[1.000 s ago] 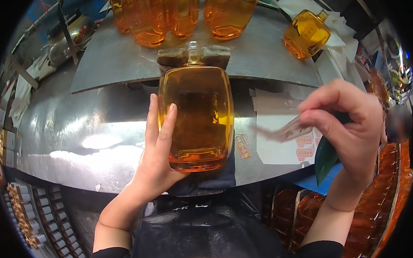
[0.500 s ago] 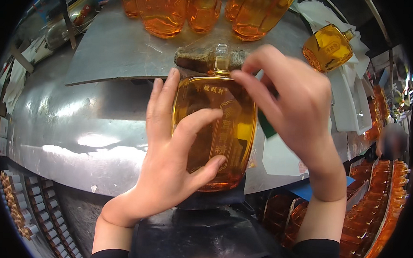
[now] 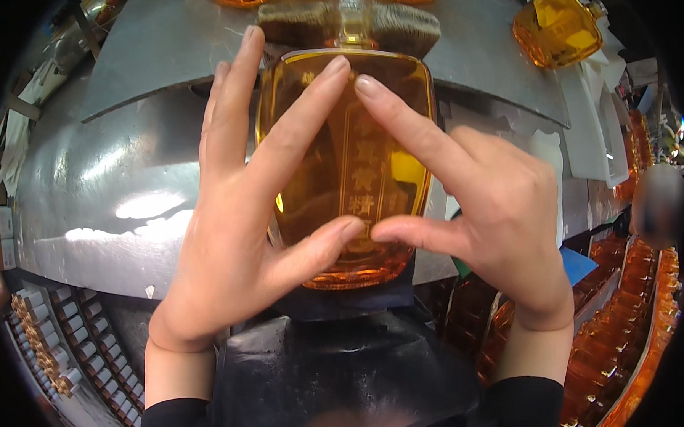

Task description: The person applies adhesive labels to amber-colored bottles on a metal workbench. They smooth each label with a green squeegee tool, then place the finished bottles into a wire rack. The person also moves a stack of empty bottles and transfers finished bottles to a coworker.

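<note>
Our L hand [image 3: 231, 216] & R hand [image 3: 503, 201], fingers apart, tips on amber bottle [image 3: 349, 168] btwn them, ctr frame.

The amber bottle [image 3: 324, 190] lies gold-lettered face up, neck pointing away.

White glare on the metal table [image 3: 91, 195] — dim surroundings, curved edges, black rim.

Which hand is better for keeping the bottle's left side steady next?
Probably the left hand: its fingers extend along that side of the bottle, while the right hand is on the opposite side.
</note>
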Available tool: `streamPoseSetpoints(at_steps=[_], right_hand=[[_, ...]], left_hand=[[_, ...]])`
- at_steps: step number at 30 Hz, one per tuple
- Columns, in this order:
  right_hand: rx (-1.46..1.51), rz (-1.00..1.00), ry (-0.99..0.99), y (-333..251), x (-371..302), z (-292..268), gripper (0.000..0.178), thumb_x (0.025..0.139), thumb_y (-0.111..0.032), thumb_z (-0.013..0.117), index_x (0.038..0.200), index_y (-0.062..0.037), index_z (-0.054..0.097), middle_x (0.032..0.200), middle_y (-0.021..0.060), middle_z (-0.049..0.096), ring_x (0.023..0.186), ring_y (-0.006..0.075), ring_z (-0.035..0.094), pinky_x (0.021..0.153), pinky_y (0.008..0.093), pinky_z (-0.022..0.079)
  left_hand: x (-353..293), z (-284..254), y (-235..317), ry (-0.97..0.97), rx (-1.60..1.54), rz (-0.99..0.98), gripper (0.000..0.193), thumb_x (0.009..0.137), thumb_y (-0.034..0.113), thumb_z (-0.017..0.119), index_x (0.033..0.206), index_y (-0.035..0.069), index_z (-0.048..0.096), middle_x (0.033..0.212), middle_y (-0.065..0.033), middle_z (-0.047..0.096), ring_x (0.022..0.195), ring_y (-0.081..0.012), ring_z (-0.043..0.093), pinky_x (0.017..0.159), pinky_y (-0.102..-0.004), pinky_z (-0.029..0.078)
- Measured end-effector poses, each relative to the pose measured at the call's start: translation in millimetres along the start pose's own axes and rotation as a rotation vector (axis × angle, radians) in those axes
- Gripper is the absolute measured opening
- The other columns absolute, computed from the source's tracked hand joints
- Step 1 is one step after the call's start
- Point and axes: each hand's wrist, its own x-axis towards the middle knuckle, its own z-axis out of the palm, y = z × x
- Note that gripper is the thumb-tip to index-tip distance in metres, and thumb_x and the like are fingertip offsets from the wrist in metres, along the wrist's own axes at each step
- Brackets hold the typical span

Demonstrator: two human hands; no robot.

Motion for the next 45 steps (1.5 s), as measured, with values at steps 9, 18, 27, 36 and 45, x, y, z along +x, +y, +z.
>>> streamPoseSetpoints(at_steps=[9, 18, 27, 36, 45], right_hand=[[0.045, 0.023, -0.036, 1.3, 0.4, 1.1, 0.082, 0.069, -0.060, 0.065, 0.141, -0.0257, 0.048, 0.061, 0.0059, 0.046, 0.052, 0.0207, 0.044, 0.051, 0.0337, 0.040], [0.103, 0.047, -0.080, -0.7, 1.0, 1.3, 0.081, 0.070, -0.057, 0.067, 0.141, -0.0240, 0.049, 0.060, 0.0068, 0.045, 0.052, 0.0207, 0.044, 0.051, 0.0337, 0.040], [0.062, 0.030, -0.118, -0.7, 4.4, -1.4, 0.082, 0.070, -0.057, 0.067, 0.141, -0.0210, 0.049, 0.059, 0.0064, 0.045, 0.051, 0.0215, 0.044, 0.051, 0.0348, 0.039], [-0.043, 0.001, -0.104, -3.8, 2.1, -3.4, 0.081, 0.071, -0.061, 0.064, 0.140, -0.0213, 0.050, 0.058, 0.0050, 0.044, 0.051, 0.0201, 0.046, 0.051, 0.0342, 0.040], [0.407, 0.060, -0.011, 12.6, 5.2, 1.0, 0.087, 0.073, -0.065, 0.059, 0.140, -0.0108, 0.048, 0.063, -0.0021, 0.053, 0.052, 0.0086, 0.046, 0.050, 0.0259, 0.039]], left_hand=[[-2.2, 5.7, 1.6, 0.019, -0.035, -0.054, 0.085, 0.068, 0.041, 0.072, 0.142, 0.008, 0.046, 0.154, -0.0229, 0.025, 0.141, -0.0361, 0.029, 0.112, -0.0456, 0.028], [-1.5, 9.9, -4.4, 0.045, -0.095, -0.022, 0.085, 0.068, 0.045, 0.073, 0.141, 0.008, 0.047, 0.152, -0.0235, 0.027, 0.142, -0.0374, 0.027, 0.113, -0.0463, 0.027], [-1.5, 6.4, -4.5, 0.010, -0.110, -0.047, 0.087, 0.065, 0.037, 0.077, 0.142, 0.010, 0.046, 0.153, -0.0228, 0.024, 0.142, -0.0376, 0.026, 0.114, -0.0471, 0.026], [-1.5, 1.5, 1.8, -0.021, -0.091, -0.117, 0.092, 0.063, 0.032, 0.077, 0.145, 0.011, 0.041, 0.154, -0.0212, 0.023, 0.141, -0.0367, 0.027, 0.114, -0.0443, 0.027], [-3.8, 8.4, 0.9, 0.036, -0.244, -0.139, 0.096, 0.065, 0.038, 0.079, 0.147, 0.011, 0.037, 0.155, -0.0205, 0.022, 0.142, -0.0358, 0.027, 0.113, -0.0444, 0.029]])
